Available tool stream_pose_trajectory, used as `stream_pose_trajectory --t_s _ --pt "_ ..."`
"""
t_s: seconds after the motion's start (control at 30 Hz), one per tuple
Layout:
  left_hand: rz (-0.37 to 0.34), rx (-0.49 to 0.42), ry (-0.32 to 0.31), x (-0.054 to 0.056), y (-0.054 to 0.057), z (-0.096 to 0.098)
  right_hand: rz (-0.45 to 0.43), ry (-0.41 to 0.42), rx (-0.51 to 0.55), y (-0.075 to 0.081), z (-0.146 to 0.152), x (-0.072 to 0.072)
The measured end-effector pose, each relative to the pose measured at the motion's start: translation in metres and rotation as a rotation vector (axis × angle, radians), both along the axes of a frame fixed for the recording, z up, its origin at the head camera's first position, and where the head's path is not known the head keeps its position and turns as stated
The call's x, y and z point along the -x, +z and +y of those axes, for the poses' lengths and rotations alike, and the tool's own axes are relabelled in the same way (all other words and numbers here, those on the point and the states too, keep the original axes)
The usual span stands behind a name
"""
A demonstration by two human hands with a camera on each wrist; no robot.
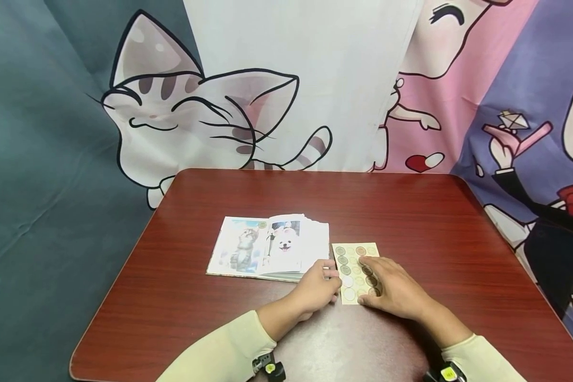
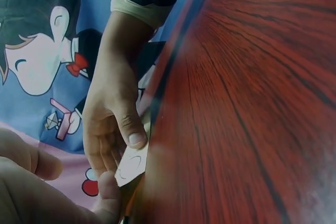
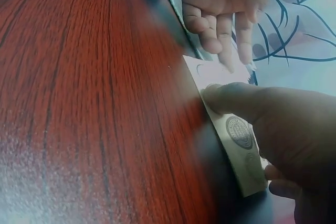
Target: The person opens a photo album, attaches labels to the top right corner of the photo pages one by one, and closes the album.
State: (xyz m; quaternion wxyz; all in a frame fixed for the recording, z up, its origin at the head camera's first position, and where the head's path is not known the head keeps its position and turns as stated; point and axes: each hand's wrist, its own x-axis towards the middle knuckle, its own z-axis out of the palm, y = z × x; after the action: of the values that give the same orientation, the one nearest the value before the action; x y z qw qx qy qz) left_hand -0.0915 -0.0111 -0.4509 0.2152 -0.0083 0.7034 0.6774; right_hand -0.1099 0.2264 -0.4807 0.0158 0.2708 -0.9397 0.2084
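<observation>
A pale yellow sheet of round stickers [image 1: 350, 265] lies on the table, right of an open picture book [image 1: 312, 244]. My right hand [image 1: 398, 289] holds the sheet at its near right side. In the right wrist view its thumb [image 3: 226, 98] lies on the sheet's face, while the other fingers are partly hidden. Beside the sheet's left edge is my left hand [image 1: 315, 286], its fingers loosely bent and close to the paper. The right wrist view shows nothing in these left fingers [image 3: 224, 35]; whether they touch the sheet is hard to tell.
The book's pages carry a cat picture [image 1: 243, 249] and a white dog picture [image 1: 284, 246]. Under everything is a reddish-brown wooden table [image 1: 172, 318] with rounded corners. A cartoon-printed curtain [image 1: 277, 116] hangs behind its far edge.
</observation>
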Motion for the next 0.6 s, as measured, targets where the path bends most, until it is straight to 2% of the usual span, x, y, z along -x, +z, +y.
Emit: stream_pose_trajectory --t_s 0.13,0.27,0.6 --pt "0.017 -0.026 0.046 0.003 -0.001 0.005 0.004 -0.004 0.032 0.000 0.002 -0.002" --pt "0.004 -0.087 0.095 0.008 -0.004 0.012 0.008 -0.004 0.061 0.000 0.003 -0.003" --pt "-0.013 -0.126 0.139 0.017 -0.010 0.022 -0.003 0.004 0.115 0.004 0.001 -0.005"
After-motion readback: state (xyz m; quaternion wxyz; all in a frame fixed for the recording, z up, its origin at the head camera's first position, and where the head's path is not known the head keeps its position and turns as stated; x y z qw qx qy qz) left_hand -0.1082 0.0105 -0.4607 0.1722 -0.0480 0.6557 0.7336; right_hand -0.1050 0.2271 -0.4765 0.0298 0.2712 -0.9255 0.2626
